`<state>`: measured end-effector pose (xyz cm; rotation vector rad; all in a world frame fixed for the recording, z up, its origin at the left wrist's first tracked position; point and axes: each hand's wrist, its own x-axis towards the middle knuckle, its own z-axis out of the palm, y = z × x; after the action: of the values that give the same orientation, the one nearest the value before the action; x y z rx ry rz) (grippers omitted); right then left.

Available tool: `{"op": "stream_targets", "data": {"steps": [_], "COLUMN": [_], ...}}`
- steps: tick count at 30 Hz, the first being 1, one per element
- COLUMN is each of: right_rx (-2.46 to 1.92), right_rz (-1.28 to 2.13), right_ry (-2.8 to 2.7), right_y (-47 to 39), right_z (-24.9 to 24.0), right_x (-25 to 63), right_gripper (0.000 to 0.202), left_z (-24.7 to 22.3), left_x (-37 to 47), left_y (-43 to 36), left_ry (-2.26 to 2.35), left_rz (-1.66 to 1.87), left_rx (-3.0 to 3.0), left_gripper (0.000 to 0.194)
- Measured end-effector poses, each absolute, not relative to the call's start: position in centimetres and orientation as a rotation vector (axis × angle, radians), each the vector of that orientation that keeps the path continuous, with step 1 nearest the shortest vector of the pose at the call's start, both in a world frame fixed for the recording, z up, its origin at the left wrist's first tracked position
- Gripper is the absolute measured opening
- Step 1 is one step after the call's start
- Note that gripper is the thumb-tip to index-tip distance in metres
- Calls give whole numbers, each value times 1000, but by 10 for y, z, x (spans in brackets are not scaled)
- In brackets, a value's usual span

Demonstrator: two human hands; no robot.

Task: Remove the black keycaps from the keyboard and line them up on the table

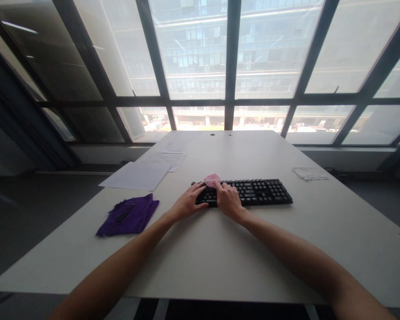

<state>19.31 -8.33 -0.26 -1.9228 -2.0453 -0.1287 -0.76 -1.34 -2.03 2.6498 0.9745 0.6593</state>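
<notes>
A black keyboard (263,191) lies on the white table in front of me. My left hand (189,201) grips its left end, fingers over the top keys and thumb along the front edge. A small pink disc with ring-shaped ridges (212,179) is at the keyboard's upper left part, its face tilted towards me. My right hand (229,201) is on the keys beside it, index finger reaching onto the disc and the other fingers curled in. The right thumb and the disc's underside are hidden.
A folded purple cloth (128,215) with a dark strip on it lies at the left. Behind it are several white paper sheets (136,174). A flat, crumpled pale packet (310,173) lies on the right of the table (233,253). Large windows stand beyond the far edge.
</notes>
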Motion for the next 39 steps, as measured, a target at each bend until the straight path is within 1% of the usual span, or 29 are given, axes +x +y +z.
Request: {"op": "stream_targets", "data": {"steps": [4,9,13,16,21,26,32,39], "right_rx": [-1879,-1782,-1736,-1766,-1802,-1774,-1770,-1753], "right_rz": [-111,-126,-153,-137,-118,-120,-130,-168], "right_ry": [-2105,-2184,-2181,-2158,-2153,-2171,-2196,-2172], "right_y": [-84,-87,-89,-89,-87,-85,-85,-86], "right_z": [-1,-1,-2,-1,1,1,0,-2], "right_x": [194,188,184,185,187,187,188,187], "right_gripper": [52,52,51,52,53,52,54,52], "left_z": [-14,-2,4,1,-7,-8,-8,-9], "left_x": [-14,-25,-34,-35,-20,-6,-6,-4], "left_y": [-13,-9,-6,-5,-13,-22,-20,-22], "left_ry": [985,1000,974,1013,1163,1029,1041,1010], "left_rz": [653,614,574,603,773,668,604,728], "left_rx": [2619,2567,2572,2588,2642,2710,2698,2715], "left_gripper": [69,72,72,71,66,62,61,60]}}
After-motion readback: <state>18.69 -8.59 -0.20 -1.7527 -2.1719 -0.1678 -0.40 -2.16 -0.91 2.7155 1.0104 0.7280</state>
